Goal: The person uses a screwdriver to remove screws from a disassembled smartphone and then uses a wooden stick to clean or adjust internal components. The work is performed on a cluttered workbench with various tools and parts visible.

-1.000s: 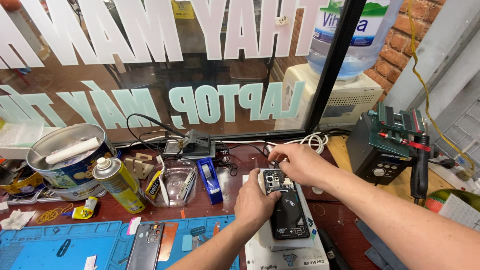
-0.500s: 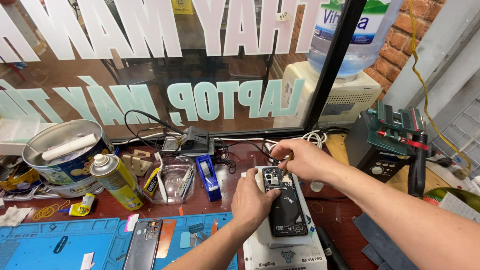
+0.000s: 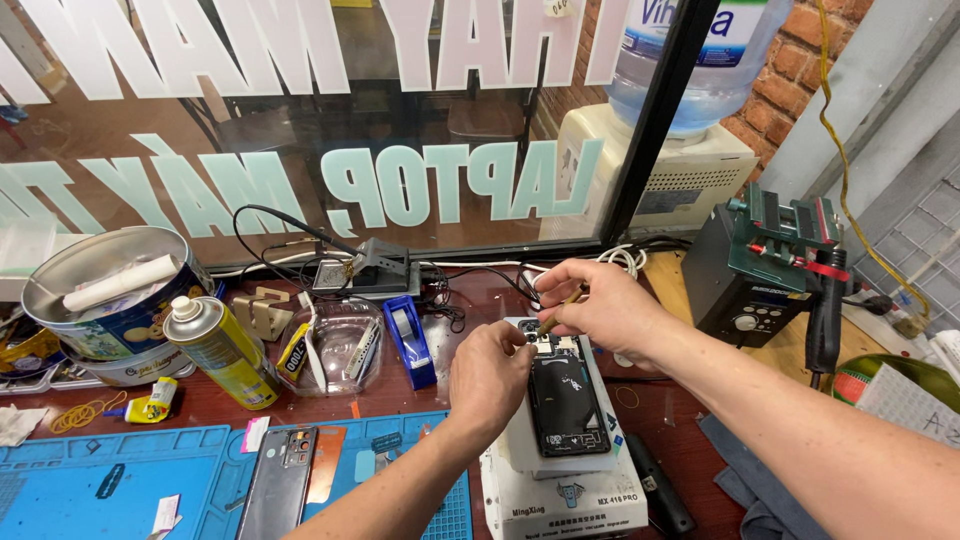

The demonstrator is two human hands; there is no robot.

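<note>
Pinched in the right hand (image 3: pixel 600 305), a thin brass-coloured tool (image 3: pixel 556 312) angles toward seven o'clock onto the opened phone (image 3: pixel 566 400). At its nine o'clock edge, the left hand (image 3: pixel 490 375) presses down, fingers curled, on the white heating pad (image 3: pixel 560 490).

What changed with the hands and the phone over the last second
Little changed. The right hand keeps pinching a thin tool over the top of the opened phone, its tip shifting only slightly. The left hand stays pressed on the phone's upper left edge. Nothing was picked up or let go. The spray can, tape dispenser and blue mat stayed put.
</note>
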